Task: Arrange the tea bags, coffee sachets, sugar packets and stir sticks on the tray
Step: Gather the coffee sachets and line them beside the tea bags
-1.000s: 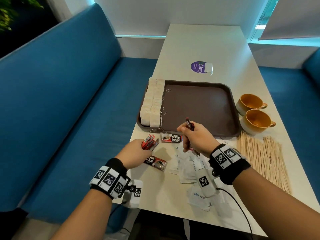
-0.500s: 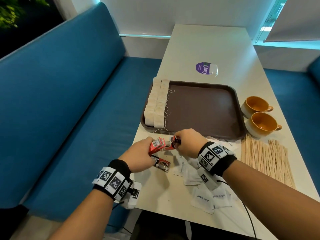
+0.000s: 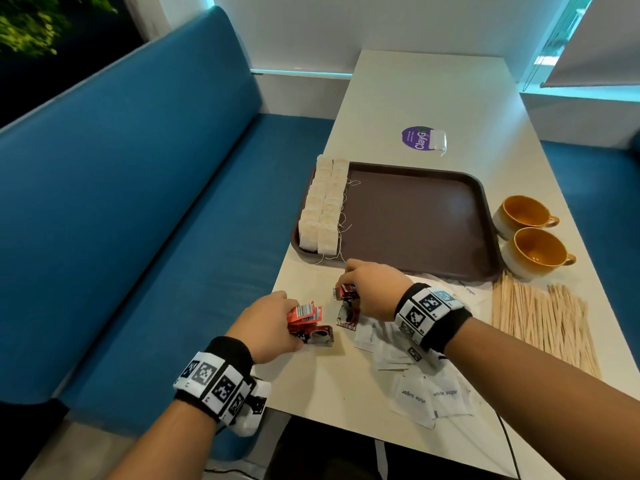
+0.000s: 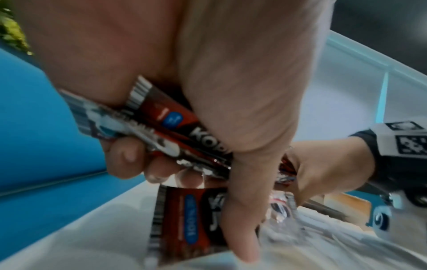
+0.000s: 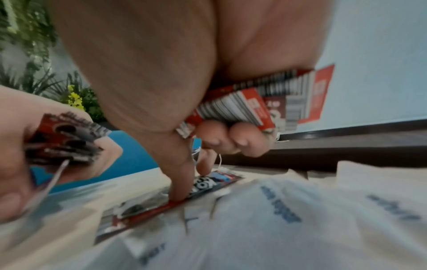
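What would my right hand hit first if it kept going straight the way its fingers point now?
Most likely the coffee sachet lying on the table: the right hand points its thumb and forefinger down at it and seems to touch it already, while its other fingers hold a bundle of sachets. The blur hides the exact contact.

- Bench: pale off-white top, long, running away from the camera toward a white wall.
- Two orange-lined cups with pale outsides, side by side near the bench's right edge, handles pointing right.
- Round purple sticker reading "ClayG", flat on the bench.
- Blue upholstered seat along the left.
- Green foliage at upper left.
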